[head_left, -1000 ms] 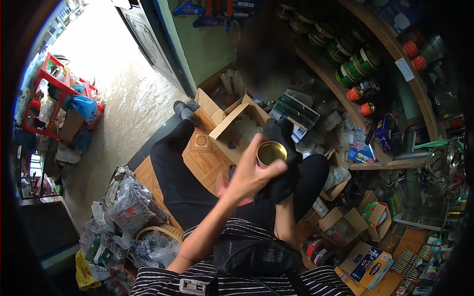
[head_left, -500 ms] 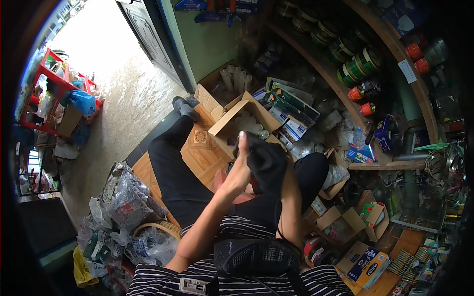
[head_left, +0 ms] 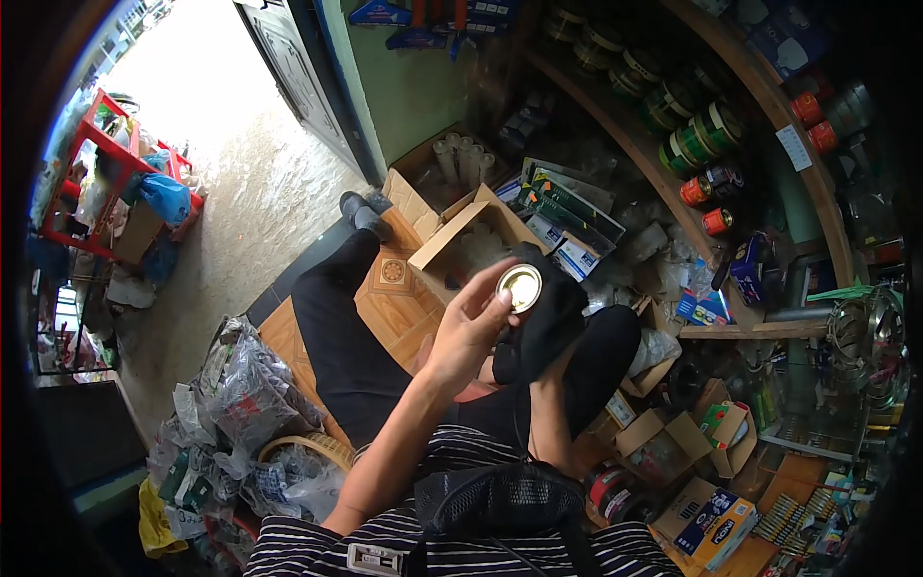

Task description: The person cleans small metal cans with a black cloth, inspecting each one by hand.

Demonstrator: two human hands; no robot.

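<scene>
My left hand (head_left: 463, 337) is closed on a small round metal can (head_left: 520, 288), its shiny, pale gold end turned up toward me. Pressed against the can's right side is a black cloth (head_left: 556, 313). My right hand (head_left: 552, 377) is behind and under this cloth, gripping it, with most of its fingers hidden. Both hands are over my lap, between my bent legs. Just beyond them stands an open cardboard box (head_left: 444, 240) with several clear round containers inside.
Shelves with green cans (head_left: 700, 137) and orange cans (head_left: 696, 189) line the right side. Boxes, including a blue and orange carton (head_left: 713, 524), crowd my right. A pile of plastic bags (head_left: 252, 389) lies to my left, and a red rack (head_left: 96, 144) stands outside the doorway.
The can's shiny end has come into view in my left hand, which has turned and tilted. The black cloth has shifted slightly right with my right hand.
</scene>
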